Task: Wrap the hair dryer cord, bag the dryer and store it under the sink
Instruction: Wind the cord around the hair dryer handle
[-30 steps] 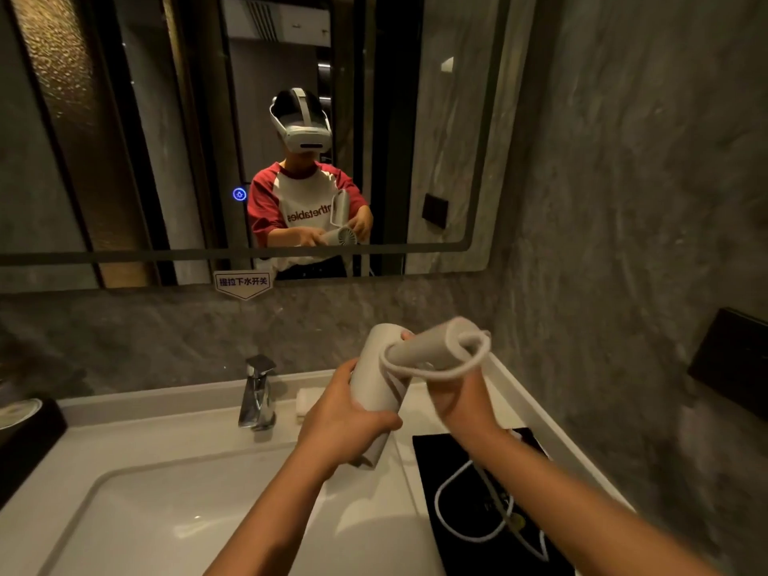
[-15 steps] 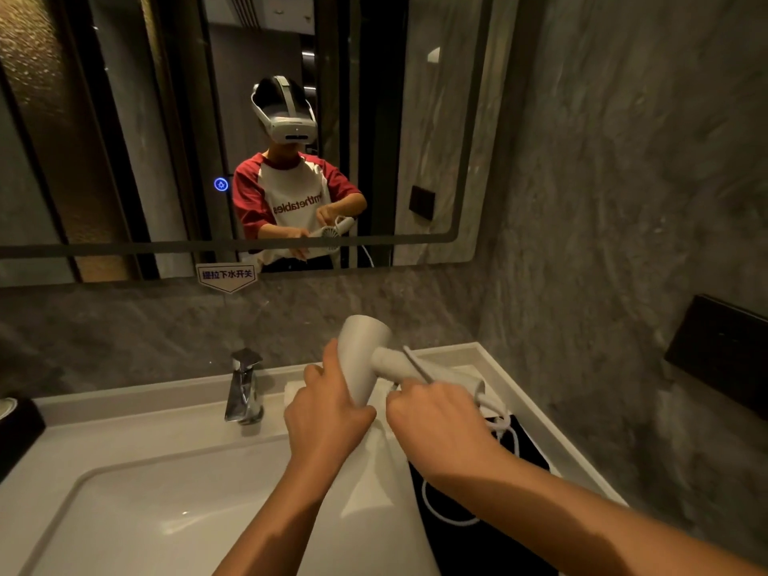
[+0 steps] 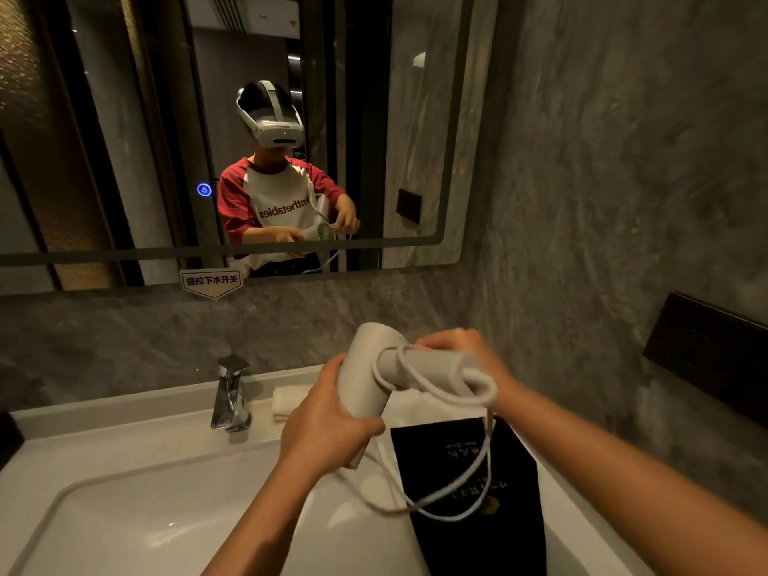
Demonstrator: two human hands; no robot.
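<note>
A white hair dryer point(image 3: 370, 367) is held above the counter, its barrel pointing down and its handle out to the right. My left hand point(image 3: 322, 426) grips the barrel. Behind the handle, my right hand point(image 3: 465, 347) holds the white cord point(image 3: 465, 492). One turn of cord lies around the handle, and the rest hangs in a loose loop over the black storage bag point(image 3: 478, 542), which lies flat on the counter at the right.
A white basin point(image 3: 124, 525) with a chrome faucet point(image 3: 230, 397) fills the left. A folded white towel point(image 3: 286, 403) lies behind the dryer. A mirror point(image 3: 124, 139) covers the back wall. A black wall panel point(image 3: 706, 355) is on the right wall.
My right hand moved from in front of the handle to behind it, carrying the cord around. The dryer stays in my left hand, and the hanging loop has swung lower over the bag.
</note>
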